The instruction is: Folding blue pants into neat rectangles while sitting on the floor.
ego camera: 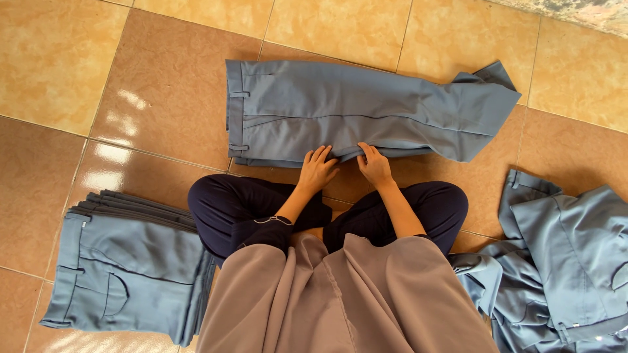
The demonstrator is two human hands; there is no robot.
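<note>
Down on the tiled floor [59,59], the person sat cross-legged, and a pair of grey-blue trousers [366,111] lay stretched flat just ahead of the knees. The left hand [317,171] rested on the near edge, fingers spread and loosely curled, pinching nothing clearly. The right hand [374,165] gripped that same edge, fabric bunched under its fingertips. A folded stack [131,261] sat left; an unfolded heap [562,261] lay right.
</note>
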